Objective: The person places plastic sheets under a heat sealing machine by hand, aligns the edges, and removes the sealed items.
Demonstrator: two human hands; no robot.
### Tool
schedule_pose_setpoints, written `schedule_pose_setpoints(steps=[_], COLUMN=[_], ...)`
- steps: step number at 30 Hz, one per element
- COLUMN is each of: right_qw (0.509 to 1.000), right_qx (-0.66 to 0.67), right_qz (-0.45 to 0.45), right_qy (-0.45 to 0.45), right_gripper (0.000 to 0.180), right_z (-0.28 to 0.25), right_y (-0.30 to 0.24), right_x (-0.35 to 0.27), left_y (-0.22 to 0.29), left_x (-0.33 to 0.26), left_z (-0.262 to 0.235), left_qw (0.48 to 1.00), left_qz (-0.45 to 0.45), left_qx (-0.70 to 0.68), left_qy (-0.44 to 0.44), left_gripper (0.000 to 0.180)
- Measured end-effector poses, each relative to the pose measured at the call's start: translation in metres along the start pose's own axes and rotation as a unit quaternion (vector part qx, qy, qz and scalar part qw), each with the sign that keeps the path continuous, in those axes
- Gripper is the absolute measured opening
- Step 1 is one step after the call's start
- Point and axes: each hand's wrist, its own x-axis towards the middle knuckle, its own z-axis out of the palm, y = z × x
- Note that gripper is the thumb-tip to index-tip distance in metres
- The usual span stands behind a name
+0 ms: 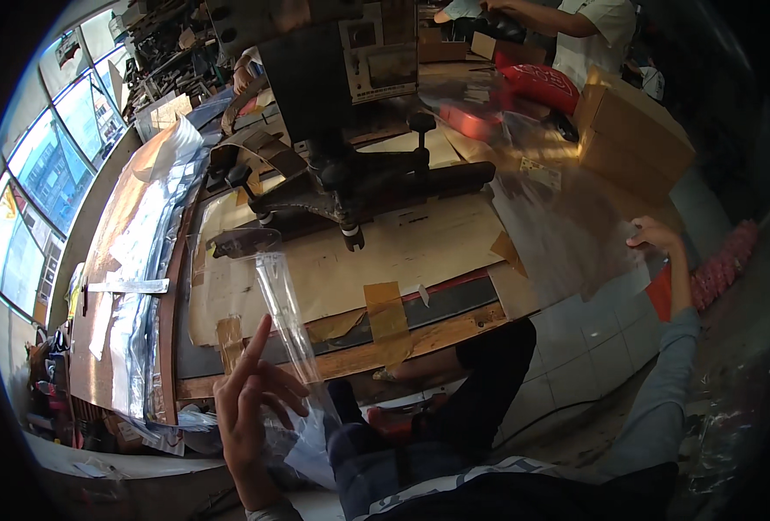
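Note:
My left hand (250,408) is raised near the lower left, index finger pointing up, fingers loosely closed around a clear plastic piece (285,313) that stands up like a narrow folded strip toward the bench. My right hand (658,236) reaches out far right and grips the edge of a large clear plastic sheet (567,226) draped over the right end of the workbench (420,334). A dark press machine (342,148) with handles stands on the bench ahead of me.
Stacks of clear sheets (146,260) lie on a side table at left by the windows. A cardboard box (632,135) sits at the right. Another person (576,26) works at the back. Tiled floor (576,356) lies below.

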Motion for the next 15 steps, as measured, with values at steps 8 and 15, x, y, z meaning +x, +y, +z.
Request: schedule_pose_setpoints(steps=[8,15], right_qw=[0.845,0.779], right_qx=[0.157,0.569], right_qz=[-0.507,-0.143], right_qy=[-0.068,0.222], right_gripper=[0.108,0.058], right_z=[0.145,0.213], right_y=[-0.14,-0.107], right_x=[-0.178,-0.187], left_y=[0.006,0.014], left_x=[0.05,0.081], left_z=[0.112,0.198], left_qw=[0.972,0.939], left_qz=[0.081,0.166], left_qx=[-0.135,-0.174], left_qy=[-0.172,-0.245], left_gripper=[0.058,0.053])
